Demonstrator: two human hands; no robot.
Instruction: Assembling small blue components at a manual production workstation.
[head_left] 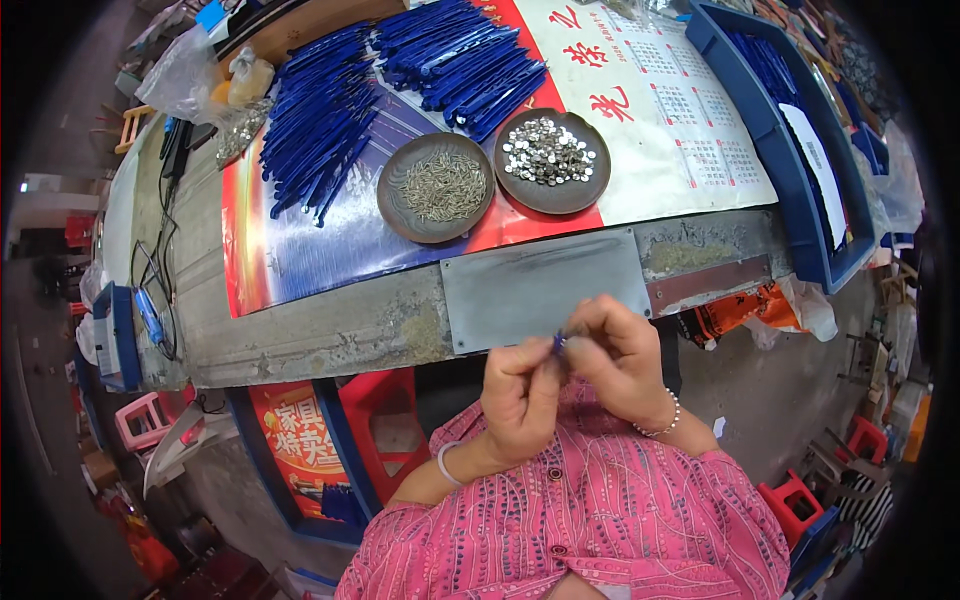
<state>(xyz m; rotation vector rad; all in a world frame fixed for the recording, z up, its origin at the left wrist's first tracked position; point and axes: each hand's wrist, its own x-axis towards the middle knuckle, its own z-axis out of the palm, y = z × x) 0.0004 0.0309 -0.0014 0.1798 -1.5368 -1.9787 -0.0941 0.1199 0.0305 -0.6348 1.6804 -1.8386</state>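
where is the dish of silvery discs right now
In the head view, the dish of silvery discs is just right of upper centre, immediately right of the dish of thin metal pins.

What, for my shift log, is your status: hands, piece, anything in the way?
Left hand and right hand together, pinching small blue piece. Piece mostly hidden. Gray plate just beyond hands; no obstruction seen.
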